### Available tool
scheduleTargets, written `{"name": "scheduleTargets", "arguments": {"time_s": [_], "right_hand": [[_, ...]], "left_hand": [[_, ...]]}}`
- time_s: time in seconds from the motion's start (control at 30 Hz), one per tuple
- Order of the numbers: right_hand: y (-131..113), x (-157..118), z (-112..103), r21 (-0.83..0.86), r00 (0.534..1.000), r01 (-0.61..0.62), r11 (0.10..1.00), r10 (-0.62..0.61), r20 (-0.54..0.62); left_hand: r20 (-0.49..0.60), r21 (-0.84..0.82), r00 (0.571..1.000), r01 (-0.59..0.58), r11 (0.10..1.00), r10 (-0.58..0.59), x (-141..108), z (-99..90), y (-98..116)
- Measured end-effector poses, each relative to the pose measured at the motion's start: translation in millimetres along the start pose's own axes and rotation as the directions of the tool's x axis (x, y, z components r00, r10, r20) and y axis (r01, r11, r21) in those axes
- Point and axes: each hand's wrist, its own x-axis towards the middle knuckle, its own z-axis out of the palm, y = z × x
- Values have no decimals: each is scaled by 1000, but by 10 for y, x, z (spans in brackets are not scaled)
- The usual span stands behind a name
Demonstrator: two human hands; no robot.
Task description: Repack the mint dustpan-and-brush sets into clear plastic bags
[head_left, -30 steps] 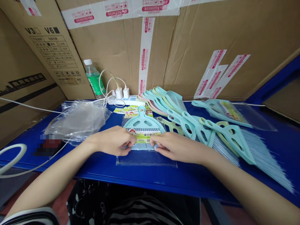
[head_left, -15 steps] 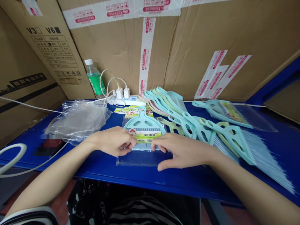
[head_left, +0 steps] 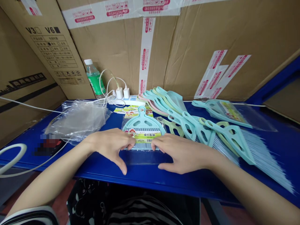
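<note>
A light-blue dustpan [head_left: 142, 116] with a small brush [head_left: 142, 146] lies flat on the blue table in a clear plastic bag [head_left: 144, 158], handle pointing away from me. A yellow-green printed card [head_left: 147, 135] covers the middle of the set. My left hand [head_left: 109, 142] rests its fingers on the left edge of the card, thumb stretched apart towards me. On the opposite side, the bent fingertips of my right hand [head_left: 185, 153] touch the right edge of the set, with the thumb spread away. Neither hand grips anything.
Loose dustpans [head_left: 167, 101] and brushes [head_left: 231, 137] are heaped to the right, near another bagged set [head_left: 225, 112]. Clear bags [head_left: 78, 120] lie left. Printed cards [head_left: 127, 109], a power strip [head_left: 131, 100] and a bottle [head_left: 95, 79] stand or lie behind, before cardboard [head_left: 117, 50].
My left thumb has swung out from beside its fingers towards me and now stands apart. My right hand has barely moved. The bagged set stays in nearly the same place.
</note>
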Motion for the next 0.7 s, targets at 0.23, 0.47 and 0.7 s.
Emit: {"name": "scheduleTargets", "arguments": {"time_s": [0.23,0.47,0.7], "right_hand": [[-13,5,55,-34,995,36,999,-39,-88],[28,-10,6,5,993,105,994,-105,-51],[69,39,47,47,991,17,999,-11,-133]], "left_hand": [[42,12,998,36,999,-36,-38,-34,55],[11,-54,1000,-19,998,19,-70,-50,-2],[-46,-62,999,-16,998,13,-10,-32,-39]]}}
